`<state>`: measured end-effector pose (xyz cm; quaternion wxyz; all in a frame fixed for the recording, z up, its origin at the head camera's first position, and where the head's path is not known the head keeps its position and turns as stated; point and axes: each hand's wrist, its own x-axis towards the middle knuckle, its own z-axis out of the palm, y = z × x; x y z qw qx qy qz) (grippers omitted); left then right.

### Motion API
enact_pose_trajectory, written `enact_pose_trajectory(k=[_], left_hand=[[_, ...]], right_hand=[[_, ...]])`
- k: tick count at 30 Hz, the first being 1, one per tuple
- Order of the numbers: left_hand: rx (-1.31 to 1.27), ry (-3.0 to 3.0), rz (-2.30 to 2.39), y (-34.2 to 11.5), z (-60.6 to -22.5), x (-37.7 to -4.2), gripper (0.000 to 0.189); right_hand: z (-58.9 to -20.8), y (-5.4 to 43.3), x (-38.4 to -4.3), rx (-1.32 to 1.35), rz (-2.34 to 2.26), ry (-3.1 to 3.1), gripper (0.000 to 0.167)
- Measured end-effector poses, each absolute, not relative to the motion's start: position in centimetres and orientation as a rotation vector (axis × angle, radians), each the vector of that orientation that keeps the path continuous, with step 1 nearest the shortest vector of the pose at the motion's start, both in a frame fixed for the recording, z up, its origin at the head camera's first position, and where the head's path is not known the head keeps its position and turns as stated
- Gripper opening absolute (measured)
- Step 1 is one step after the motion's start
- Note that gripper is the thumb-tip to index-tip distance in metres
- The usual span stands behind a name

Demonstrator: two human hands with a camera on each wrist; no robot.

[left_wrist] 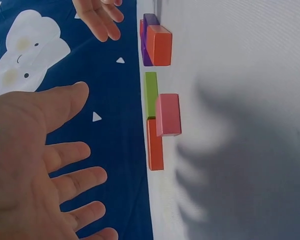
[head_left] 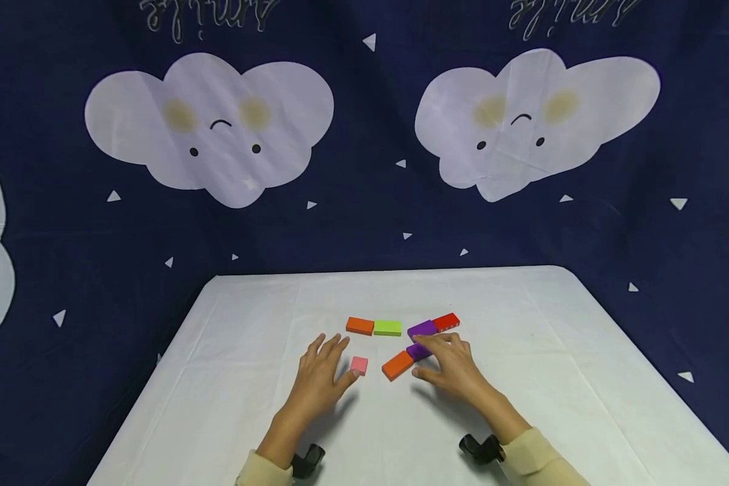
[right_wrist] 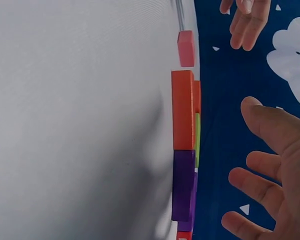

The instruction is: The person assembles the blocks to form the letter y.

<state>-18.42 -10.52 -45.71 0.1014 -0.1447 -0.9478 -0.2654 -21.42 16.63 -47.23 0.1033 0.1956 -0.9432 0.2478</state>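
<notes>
My left hand (head_left: 322, 378) hovers above the white table with fingers spread and holds nothing. Its thumb overlaps the edge of a pink block (head_left: 359, 365) in the head view. My right hand (head_left: 454, 366) hangs with loosely bent fingers over a purple block (head_left: 419, 351), partly hidden by it, that meets an orange block (head_left: 397, 366) end to end. In the right wrist view this hand's fingers stand apart from the blocks. Behind it, a second purple block (head_left: 422, 329) joins a red block (head_left: 446, 322). Further left, an orange-red block (head_left: 360, 326) touches a lime green block (head_left: 387, 328).
A white cloth covers the table (head_left: 522, 304). Behind it hangs a dark blue curtain (head_left: 364, 223) with white clouds and small triangles. A black wrist camera (head_left: 308, 462) sits at the left wrist, another black camera (head_left: 482, 449) at the right.
</notes>
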Motion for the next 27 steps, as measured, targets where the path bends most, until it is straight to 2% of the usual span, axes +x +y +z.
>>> enact_pose_trajectory(k=[27], left_hand=[[-0.554,-2.637,-0.950,-10.6,-46.5,-19.2,0.047]], right_hand=[[-47.9,15.6,-23.2,0.685,0.803,-2.831,0.052]])
